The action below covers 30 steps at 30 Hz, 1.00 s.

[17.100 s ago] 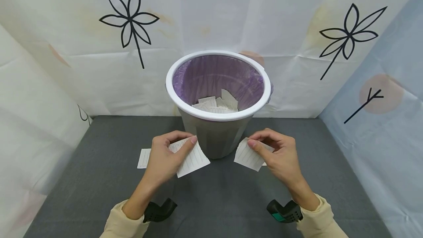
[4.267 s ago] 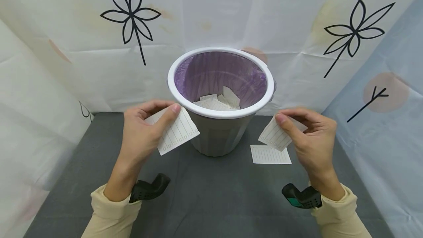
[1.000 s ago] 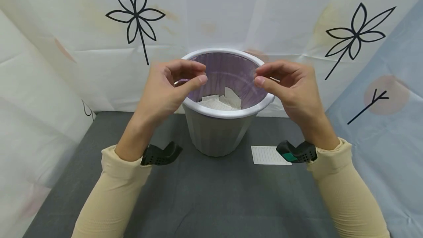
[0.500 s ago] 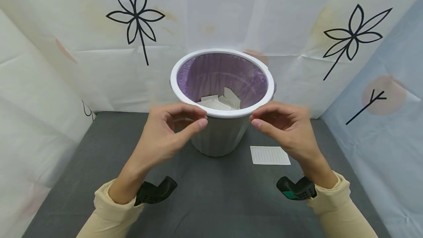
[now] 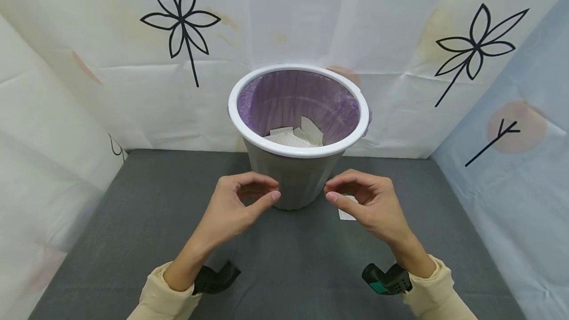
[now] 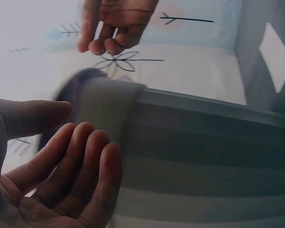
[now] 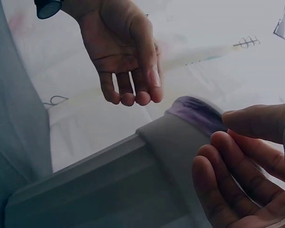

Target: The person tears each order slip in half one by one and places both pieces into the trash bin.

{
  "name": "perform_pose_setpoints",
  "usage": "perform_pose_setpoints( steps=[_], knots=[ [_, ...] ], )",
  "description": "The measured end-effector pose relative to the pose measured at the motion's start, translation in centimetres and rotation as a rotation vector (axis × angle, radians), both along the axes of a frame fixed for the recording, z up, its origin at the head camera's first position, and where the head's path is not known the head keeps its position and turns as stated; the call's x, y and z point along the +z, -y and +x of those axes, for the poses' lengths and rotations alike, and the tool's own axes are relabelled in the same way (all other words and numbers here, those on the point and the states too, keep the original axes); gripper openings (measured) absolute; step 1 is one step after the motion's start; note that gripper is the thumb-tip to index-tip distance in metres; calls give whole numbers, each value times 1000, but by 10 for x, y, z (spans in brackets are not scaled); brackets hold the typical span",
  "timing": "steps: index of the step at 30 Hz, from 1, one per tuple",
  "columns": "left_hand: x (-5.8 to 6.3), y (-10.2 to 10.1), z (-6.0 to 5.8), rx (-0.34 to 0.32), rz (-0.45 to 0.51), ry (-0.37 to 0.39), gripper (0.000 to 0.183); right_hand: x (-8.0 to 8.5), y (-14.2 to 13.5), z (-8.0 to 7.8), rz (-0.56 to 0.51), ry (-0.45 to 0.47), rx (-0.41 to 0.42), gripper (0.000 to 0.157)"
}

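Observation:
My left hand (image 5: 237, 206) hovers low in front of the bin's left side, fingers loosely bent and thumb apart from them. On the other side, my right hand (image 5: 371, 206) mirrors it, also holding nothing. Both wrist views show bare palms and fingertips. Between and behind the hands stands a grey waste bin with a white rim (image 5: 293, 152) and a purple liner (image 5: 298, 98). Torn pieces of lined paper (image 5: 286, 138) lie inside it. A lined paper slip (image 5: 346, 214) lies on the table just behind my right hand, which hides part of it; the left wrist view shows the slip (image 6: 277, 57) too.
A dark grey cloth (image 5: 178, 172) covers the table. Pale curtains (image 5: 284, 14) with black flower drawings close off the back and sides. Black wrist cameras (image 5: 216, 278) sit at both cuffs.
Earlier, each hand held a torn paper piece; both pieces have left the hands. Over the last second the empty hands came down from above the bin. The slip at the table's left is gone.

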<state>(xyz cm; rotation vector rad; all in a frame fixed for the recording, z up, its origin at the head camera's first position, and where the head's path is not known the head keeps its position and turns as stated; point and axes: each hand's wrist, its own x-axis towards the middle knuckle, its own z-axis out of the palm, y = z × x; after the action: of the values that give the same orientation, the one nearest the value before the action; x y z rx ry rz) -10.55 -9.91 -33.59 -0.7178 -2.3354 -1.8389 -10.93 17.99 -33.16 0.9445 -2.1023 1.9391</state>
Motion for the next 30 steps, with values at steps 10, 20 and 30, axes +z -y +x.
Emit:
perform_pose_setpoints(
  steps=[10,20,30],
  knots=[
    [-37,-16,-4,-19,-29,45,14,-25,-9,3,21,61,-23,13],
    [-76,-46,-12,-73,12,99,19,-56,-29,0,39,96,-68,21],
    [-106,-79,-17,-49,-5,174,22,-92,-57,-5,87,219,-163,23]
  ],
)
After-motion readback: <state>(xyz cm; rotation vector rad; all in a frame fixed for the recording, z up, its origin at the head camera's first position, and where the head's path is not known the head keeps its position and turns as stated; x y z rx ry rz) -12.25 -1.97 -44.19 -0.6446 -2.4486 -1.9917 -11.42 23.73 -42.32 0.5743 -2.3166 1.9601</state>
